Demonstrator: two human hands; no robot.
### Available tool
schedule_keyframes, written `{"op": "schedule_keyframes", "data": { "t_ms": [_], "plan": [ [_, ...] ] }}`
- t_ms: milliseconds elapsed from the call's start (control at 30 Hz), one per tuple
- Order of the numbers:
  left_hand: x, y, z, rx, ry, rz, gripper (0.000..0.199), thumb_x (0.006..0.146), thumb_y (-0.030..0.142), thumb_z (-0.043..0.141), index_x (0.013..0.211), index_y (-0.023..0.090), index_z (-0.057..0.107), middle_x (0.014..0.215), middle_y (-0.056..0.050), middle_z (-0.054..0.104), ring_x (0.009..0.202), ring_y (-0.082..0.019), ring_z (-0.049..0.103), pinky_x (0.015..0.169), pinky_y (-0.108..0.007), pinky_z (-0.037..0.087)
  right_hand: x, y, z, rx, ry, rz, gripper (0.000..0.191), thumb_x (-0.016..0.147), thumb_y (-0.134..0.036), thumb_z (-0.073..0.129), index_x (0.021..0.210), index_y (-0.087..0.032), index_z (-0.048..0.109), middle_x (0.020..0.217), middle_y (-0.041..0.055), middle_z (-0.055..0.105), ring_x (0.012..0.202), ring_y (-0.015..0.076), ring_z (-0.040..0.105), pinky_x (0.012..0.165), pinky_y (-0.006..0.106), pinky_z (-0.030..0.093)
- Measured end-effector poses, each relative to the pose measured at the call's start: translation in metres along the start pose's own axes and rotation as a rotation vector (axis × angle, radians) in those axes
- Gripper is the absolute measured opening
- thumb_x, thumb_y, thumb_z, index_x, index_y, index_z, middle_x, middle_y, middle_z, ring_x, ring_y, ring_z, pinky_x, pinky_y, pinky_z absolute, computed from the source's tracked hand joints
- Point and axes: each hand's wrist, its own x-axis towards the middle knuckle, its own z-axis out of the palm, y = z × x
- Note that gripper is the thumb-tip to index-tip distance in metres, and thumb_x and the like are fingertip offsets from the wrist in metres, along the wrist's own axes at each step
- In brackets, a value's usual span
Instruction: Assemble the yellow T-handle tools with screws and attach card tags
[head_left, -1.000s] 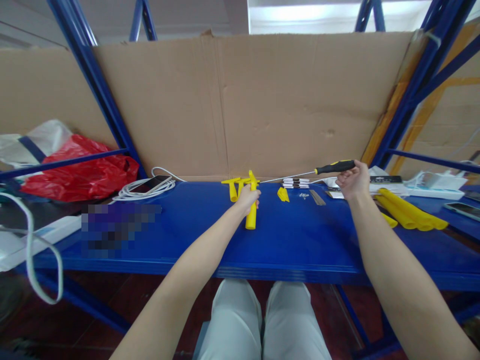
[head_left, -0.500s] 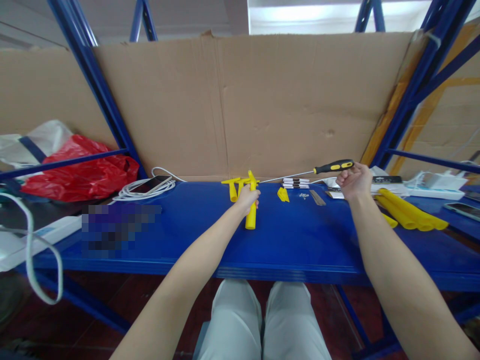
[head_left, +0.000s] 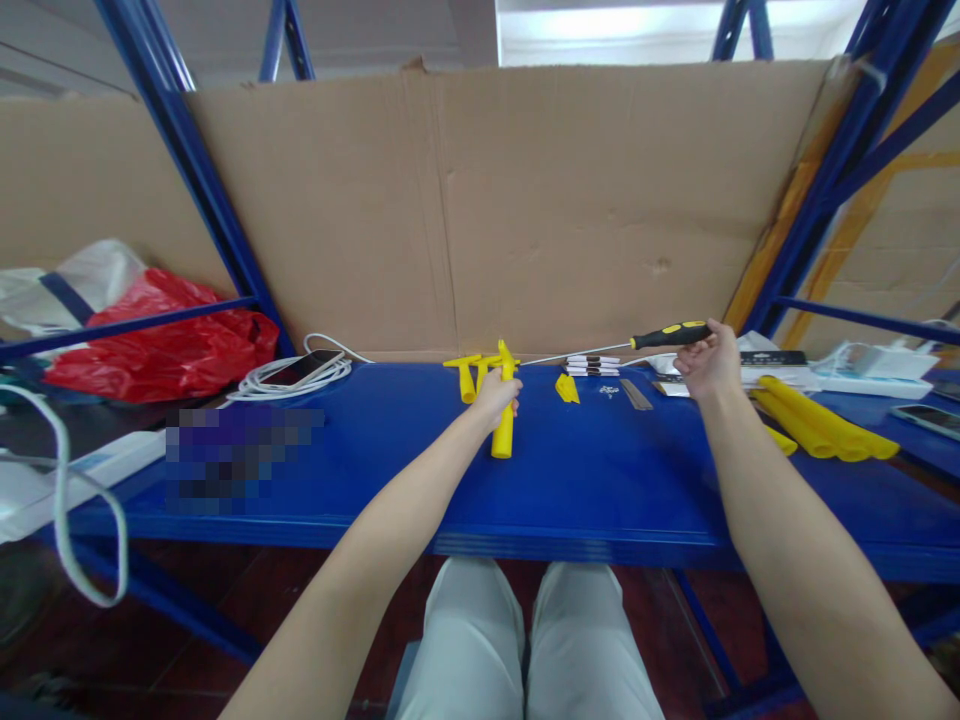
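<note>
My left hand (head_left: pixel 495 395) is wrapped round a yellow T-shaped tool (head_left: pixel 503 438), which points toward me over the blue table. With its fingertips my right hand (head_left: pixel 711 362) grips the end of a long screwdriver (head_left: pixel 670 335) with a black and yellow handle. The thin shaft runs left and its tip meets the head of the yellow tool. Another yellow T-shaped piece (head_left: pixel 466 380) lies just left of my left hand. To the right on the table are a small yellow part (head_left: pixel 567 388), tiny screws (head_left: pixel 608 390) and flat metal blades (head_left: pixel 636 394).
Yellow tubes (head_left: pixel 814 425) lie at the right beside a white power strip (head_left: pixel 870 383). Small stacked packs (head_left: pixel 592 366) stand by the cardboard wall (head_left: pixel 562 200). A coiled white cable (head_left: pixel 289 385) with a phone and a red bag (head_left: pixel 165 335) are at left.
My right hand and the screwdriver handle have shifted very slightly to the right. My left hand still holds the yellow tool in place.
</note>
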Motion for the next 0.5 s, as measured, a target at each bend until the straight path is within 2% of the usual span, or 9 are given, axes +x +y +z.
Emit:
{"op": "schedule_keyframes", "data": {
  "t_ms": [200,300,400,500],
  "plan": [
    [0.0009,-0.0002,-0.0004,0.001,0.004,-0.002,0.021,0.079,0.001,0.046,0.077,0.021,0.038,0.047,0.012,0.037,0.030,-0.006,0.037,0.036,-0.018,0.030,0.0012,0.0019,0.0002,-0.044,0.007,-0.045,0.050,0.082,-0.045,0.060,0.056,-0.022,0.024,0.037,-0.0081,0.022,0.030,0.0063,0.024,0.028,0.020,0.020],
    [0.0016,-0.0008,-0.0007,-0.003,0.010,-0.005,0.020,0.078,0.002,0.047,0.078,0.020,0.039,0.047,0.011,0.038,0.030,-0.005,0.037,0.037,-0.018,0.031,-0.0031,-0.0005,0.0042,-0.070,0.018,-0.048,0.046,0.085,-0.044,0.056,0.057,-0.022,0.028,0.037,-0.0072,0.029,0.030,0.0064,0.027,0.029,0.019,0.022],
    [0.0017,-0.0010,-0.0010,-0.012,0.014,-0.010,0.021,0.076,0.002,0.050,0.077,0.020,0.040,0.048,0.011,0.038,0.031,-0.005,0.037,0.037,-0.017,0.031,-0.0079,-0.0032,0.0076,-0.096,-0.012,-0.038,0.035,0.091,-0.035,0.045,0.059,-0.021,0.039,0.041,-0.0041,0.042,0.032,0.0071,0.033,0.031,0.019,0.024],
    [0.0009,-0.0006,-0.0010,-0.016,0.018,-0.009,0.022,0.075,0.002,0.051,0.076,0.020,0.039,0.048,0.011,0.038,0.031,-0.005,0.037,0.037,-0.017,0.030,-0.0066,-0.0020,0.0056,-0.104,-0.058,-0.037,0.032,0.090,-0.033,0.047,0.061,-0.021,0.040,0.043,-0.0046,0.042,0.032,0.0066,0.032,0.030,0.019,0.024]
  ]
}}
